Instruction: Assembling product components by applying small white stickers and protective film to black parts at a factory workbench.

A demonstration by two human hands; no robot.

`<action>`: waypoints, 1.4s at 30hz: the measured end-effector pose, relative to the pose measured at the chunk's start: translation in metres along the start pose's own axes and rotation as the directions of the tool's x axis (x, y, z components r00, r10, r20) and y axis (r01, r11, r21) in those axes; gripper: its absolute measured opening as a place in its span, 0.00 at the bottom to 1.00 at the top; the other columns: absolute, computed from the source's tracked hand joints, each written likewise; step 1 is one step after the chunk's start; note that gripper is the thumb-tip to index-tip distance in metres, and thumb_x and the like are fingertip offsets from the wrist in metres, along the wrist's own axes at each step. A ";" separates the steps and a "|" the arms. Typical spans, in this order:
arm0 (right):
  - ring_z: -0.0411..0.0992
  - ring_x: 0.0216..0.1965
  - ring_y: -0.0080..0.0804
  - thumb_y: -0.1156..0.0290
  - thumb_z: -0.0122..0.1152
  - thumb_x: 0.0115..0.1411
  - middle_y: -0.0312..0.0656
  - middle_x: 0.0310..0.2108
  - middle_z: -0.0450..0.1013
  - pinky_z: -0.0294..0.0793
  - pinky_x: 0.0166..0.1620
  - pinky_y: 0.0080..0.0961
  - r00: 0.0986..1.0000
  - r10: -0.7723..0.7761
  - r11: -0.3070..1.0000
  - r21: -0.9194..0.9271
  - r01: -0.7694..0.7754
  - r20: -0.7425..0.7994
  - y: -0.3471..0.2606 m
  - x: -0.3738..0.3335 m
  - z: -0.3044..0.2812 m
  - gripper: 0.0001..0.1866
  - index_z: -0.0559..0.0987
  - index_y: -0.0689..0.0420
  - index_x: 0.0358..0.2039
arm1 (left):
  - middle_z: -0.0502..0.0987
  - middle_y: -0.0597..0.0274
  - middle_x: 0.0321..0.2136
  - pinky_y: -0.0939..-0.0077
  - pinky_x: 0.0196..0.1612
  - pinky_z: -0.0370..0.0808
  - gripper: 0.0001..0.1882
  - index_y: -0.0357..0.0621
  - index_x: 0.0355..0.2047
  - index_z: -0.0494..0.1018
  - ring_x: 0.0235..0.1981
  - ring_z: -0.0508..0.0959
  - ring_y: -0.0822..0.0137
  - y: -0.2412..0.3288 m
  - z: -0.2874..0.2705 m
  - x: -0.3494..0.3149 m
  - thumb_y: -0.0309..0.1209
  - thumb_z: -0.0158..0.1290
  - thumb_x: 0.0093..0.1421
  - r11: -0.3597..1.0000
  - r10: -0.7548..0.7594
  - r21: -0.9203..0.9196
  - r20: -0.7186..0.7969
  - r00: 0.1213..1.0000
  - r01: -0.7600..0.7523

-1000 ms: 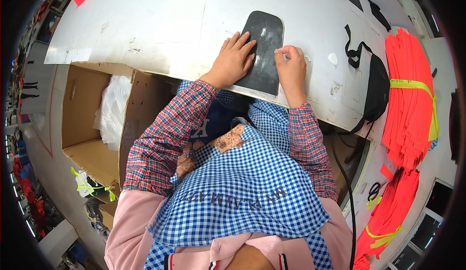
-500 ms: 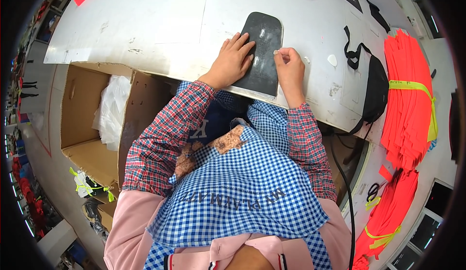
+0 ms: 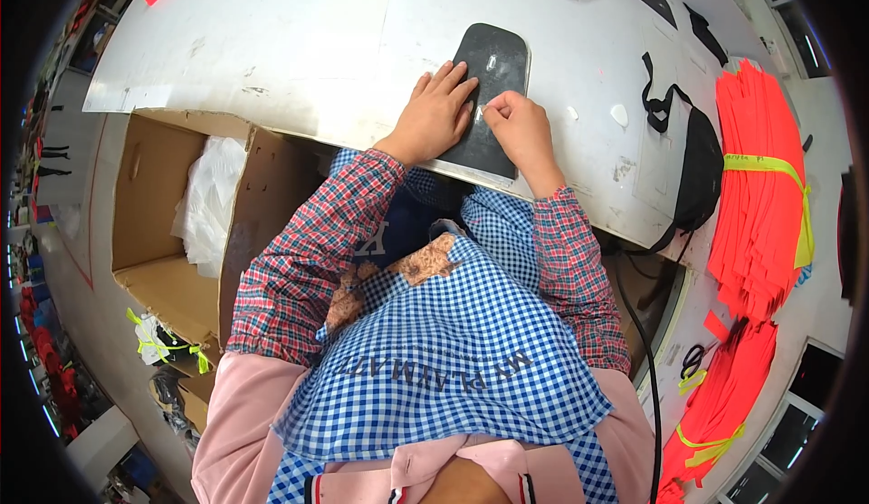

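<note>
A flat black panel with rounded far corners lies on the white table at its near edge. A pale border shows along its right side, and a small bright spot is on its upper part. My left hand rests on the panel's left side, fingers spread and palm down. My right hand is closed in a pinch over the panel's middle. At its fingertips is a small white piece; its kind is too small to tell. A flat white oval piece lies to the right of that hand.
A black strapped item lies at the table's right. Tied bundles of red fabric strips stand beyond it, with black-handled scissors nearby. At left below the table, a cardboard box holds clear plastic bags. A cable hangs at right.
My right hand has moved left from the panel's right edge to its middle, still pinching. My left hand has stayed at nearly the same place on the panel.
</note>
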State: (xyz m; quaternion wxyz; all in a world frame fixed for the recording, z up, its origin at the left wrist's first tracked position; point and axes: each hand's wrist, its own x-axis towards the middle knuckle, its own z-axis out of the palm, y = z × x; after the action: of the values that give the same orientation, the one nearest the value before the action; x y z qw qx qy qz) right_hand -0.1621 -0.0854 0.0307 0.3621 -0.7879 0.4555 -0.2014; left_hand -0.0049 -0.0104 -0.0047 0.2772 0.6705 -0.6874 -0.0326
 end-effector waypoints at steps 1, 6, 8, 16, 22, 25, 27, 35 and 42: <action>0.79 0.30 0.42 0.67 0.61 0.54 0.47 0.26 0.79 0.78 0.38 0.34 1.000 -0.001 1.000 -0.001 0.001 0.002 0.000 0.001 0.001 0.09 0.81 0.60 0.30 | 0.61 0.46 0.64 0.50 0.67 0.54 0.22 0.42 0.59 0.67 0.68 0.57 0.48 0.000 0.000 0.000 0.34 0.46 0.66 1.000 0.007 0.004 -0.006 1.000 -0.007; 0.79 0.32 0.44 0.65 0.62 0.52 0.47 0.27 0.79 0.78 0.39 0.35 1.000 -0.012 0.997 -0.077 0.011 -0.010 -0.003 0.002 0.007 0.11 0.81 0.59 0.29 | 0.61 0.47 0.64 0.50 0.66 0.55 0.22 0.43 0.59 0.67 0.67 0.57 0.49 0.000 0.000 -0.003 0.34 0.47 0.65 1.000 0.010 0.016 -0.022 1.000 -0.009; 0.79 0.32 0.44 0.65 0.62 0.52 0.47 0.27 0.79 0.78 0.39 0.35 0.998 -0.017 0.994 -0.107 0.023 0.055 -0.002 0.006 0.004 0.10 0.81 0.59 0.29 | 0.62 0.47 0.64 0.50 0.66 0.56 0.23 0.43 0.59 0.67 0.67 0.58 0.49 0.000 0.001 -0.004 0.34 0.47 0.65 0.999 0.017 0.033 -0.031 0.999 -0.016; 0.79 0.31 0.43 0.64 0.63 0.51 0.48 0.27 0.79 0.77 0.38 0.35 1.000 0.002 0.997 -0.081 -0.001 0.016 -0.004 0.007 0.006 0.11 0.81 0.60 0.27 | 0.62 0.48 0.64 0.51 0.66 0.56 0.22 0.43 0.59 0.68 0.67 0.59 0.49 0.000 0.001 -0.002 0.34 0.47 0.64 0.999 0.015 0.041 -0.039 0.999 -0.013; 0.79 0.27 0.37 0.66 0.63 0.51 0.45 0.25 0.79 0.77 0.34 0.31 0.990 -0.012 0.996 -0.087 0.024 0.138 0.001 0.012 -0.002 0.10 0.82 0.60 0.29 | 0.62 0.48 0.64 0.51 0.66 0.56 0.23 0.43 0.59 0.67 0.67 0.58 0.50 0.000 0.000 -0.002 0.35 0.46 0.65 0.999 0.005 0.051 -0.025 1.000 -0.004; 0.78 0.25 0.32 0.66 0.63 0.52 0.43 0.24 0.79 0.77 0.32 0.28 0.965 0.079 0.996 0.026 -0.089 0.251 0.008 0.020 -0.003 0.10 0.82 0.60 0.29 | 0.61 0.48 0.64 0.50 0.66 0.56 0.23 0.43 0.59 0.67 0.67 0.58 0.50 0.000 0.000 -0.003 0.35 0.45 0.66 0.998 0.007 0.058 -0.018 1.000 -0.006; 0.77 0.23 0.27 0.66 0.64 0.53 0.43 0.24 0.79 0.77 0.30 0.24 0.991 0.107 0.980 0.163 -0.118 0.074 0.011 0.028 -0.001 0.10 0.82 0.60 0.29 | 0.61 0.48 0.64 0.50 0.67 0.55 0.23 0.43 0.60 0.66 0.67 0.57 0.50 0.000 0.000 -0.003 0.35 0.44 0.66 0.998 0.006 0.062 -0.017 1.000 -0.005; 0.79 0.31 0.39 0.64 0.63 0.54 0.45 0.27 0.80 0.77 0.38 0.33 0.980 0.026 0.999 0.036 -0.019 -0.199 0.016 0.078 0.009 0.11 0.82 0.59 0.29 | 0.59 0.49 0.65 0.51 0.67 0.54 0.23 0.44 0.61 0.65 0.68 0.56 0.51 0.004 0.000 -0.004 0.35 0.44 0.66 0.999 -0.010 0.048 0.012 1.000 0.009; 0.79 0.34 0.43 0.60 0.63 0.52 0.46 0.29 0.80 0.77 0.40 0.35 0.980 -0.042 0.982 -0.189 0.004 -0.195 0.011 0.088 0.011 0.13 0.83 0.57 0.30 | 0.59 0.49 0.66 0.51 0.68 0.53 0.23 0.44 0.61 0.65 0.68 0.56 0.51 0.003 -0.002 -0.003 0.36 0.43 0.66 0.998 -0.013 0.066 0.005 1.000 0.012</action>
State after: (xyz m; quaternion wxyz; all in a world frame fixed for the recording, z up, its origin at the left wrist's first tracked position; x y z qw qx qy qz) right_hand -0.1167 -0.1610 0.0141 0.2367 -0.7998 0.4971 -0.2390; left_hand -0.0070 -0.0067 -0.0030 0.2530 0.6834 -0.6847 -0.0136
